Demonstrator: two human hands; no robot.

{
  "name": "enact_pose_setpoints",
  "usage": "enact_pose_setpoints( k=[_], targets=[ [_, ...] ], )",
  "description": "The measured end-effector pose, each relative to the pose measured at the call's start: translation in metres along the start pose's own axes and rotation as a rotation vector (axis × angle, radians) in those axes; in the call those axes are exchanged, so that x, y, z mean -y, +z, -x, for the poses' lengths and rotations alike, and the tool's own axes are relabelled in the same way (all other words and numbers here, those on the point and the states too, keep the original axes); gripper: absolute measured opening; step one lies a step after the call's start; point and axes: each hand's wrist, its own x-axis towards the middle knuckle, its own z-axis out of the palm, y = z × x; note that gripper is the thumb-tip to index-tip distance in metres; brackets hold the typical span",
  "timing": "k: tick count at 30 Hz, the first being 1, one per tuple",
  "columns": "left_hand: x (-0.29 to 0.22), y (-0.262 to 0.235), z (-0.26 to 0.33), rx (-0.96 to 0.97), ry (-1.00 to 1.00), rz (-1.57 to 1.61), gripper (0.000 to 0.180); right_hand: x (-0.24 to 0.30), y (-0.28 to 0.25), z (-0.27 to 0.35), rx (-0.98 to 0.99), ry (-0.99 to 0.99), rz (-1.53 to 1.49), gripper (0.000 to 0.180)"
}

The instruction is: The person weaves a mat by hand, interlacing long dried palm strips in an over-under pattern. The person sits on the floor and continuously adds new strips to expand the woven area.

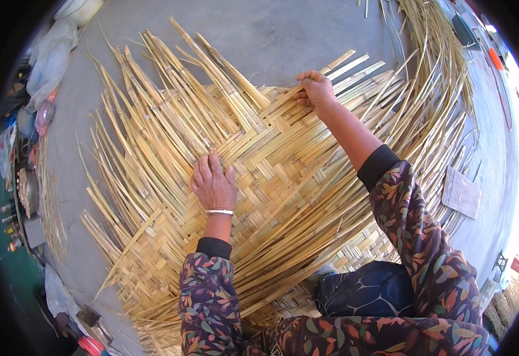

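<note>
A large mat (271, 178) of flat, straw-coloured split reed strips lies on the floor before me, its middle woven in a zigzag pattern. Loose strip ends (158, 89) fan out past the far left side, some lifted. My left hand (214, 184), a pale bangle at its wrist, rests flat on the weave with fingers stretched forward. Farther off to the right, my right hand (315, 91) pinches a reed strip (289, 102) at the far edge of the weave. My knee in dark patterned cloth (366, 291) is on the near part of the mat.
A big bundle of loose reeds (437, 77) curves along the right side. A flat grey slab (462, 193) lies on strips at the right. Plastic bags (52, 59) and mixed household things line the left edge. Grey floor (259, 35) shows beyond the mat.
</note>
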Motion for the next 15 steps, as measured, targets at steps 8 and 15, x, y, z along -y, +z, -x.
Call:
enact_pose_setpoints(
  k=[8, 15],
  targets=[
    [0.008, -0.002, -0.004, 0.061, 0.08, -0.035, 0.057, -0.002, -0.006, 0.01, -0.018, -0.055, 0.075, 0.02],
    [0.007, -0.009, -0.006, 0.169, 0.124, -0.055, 0.054, 0.0, 0.0, 0.027, -0.094, -0.078, 0.164, 0.021]
  ],
)
